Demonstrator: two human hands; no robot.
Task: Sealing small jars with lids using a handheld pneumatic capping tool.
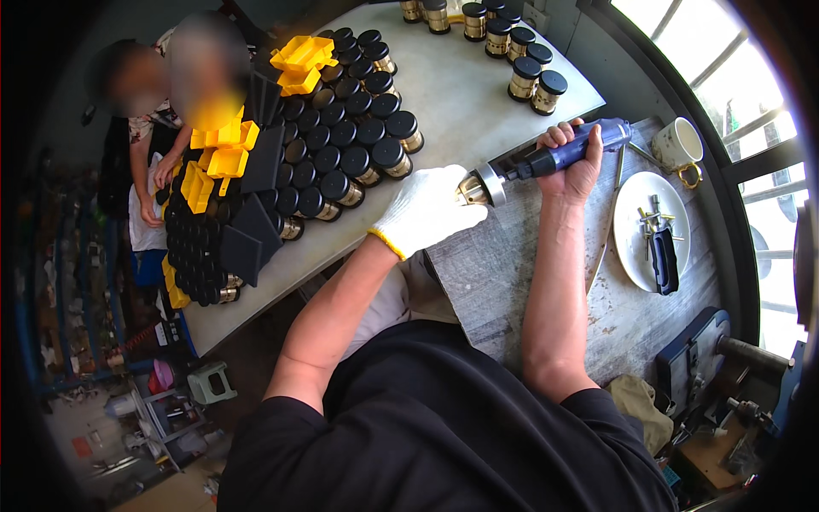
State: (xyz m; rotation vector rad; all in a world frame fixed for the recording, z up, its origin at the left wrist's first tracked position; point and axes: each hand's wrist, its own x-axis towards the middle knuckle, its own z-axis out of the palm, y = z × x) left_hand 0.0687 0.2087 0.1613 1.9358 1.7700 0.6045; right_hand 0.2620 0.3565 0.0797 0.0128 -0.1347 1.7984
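My left hand (425, 209), in a white knit glove with a yellow cuff, is closed around a brass-coloured slotted cylinder. A wide silver rim on the cylinder (490, 184) faces right. Bare fingers of my right hand (573, 166) wrap round a blue electric screwdriver (611, 134), held nearly level above the grey worktop. Its dark nose points left at the silver rim; whether the bit touches it I cannot tell. Left of my gloved hand stand many similar brass cylinders with black caps (343, 189), packed in rows.
More capped cylinders (523, 78) line the pale table's (465, 115) far side. Yellow bins (300, 61) sit among the rows. A white plate (627, 243) holds metal pieces, near a mug (678, 142). Another person's hands (158, 188) are at the far left. A machine (695, 354) stands lower right.
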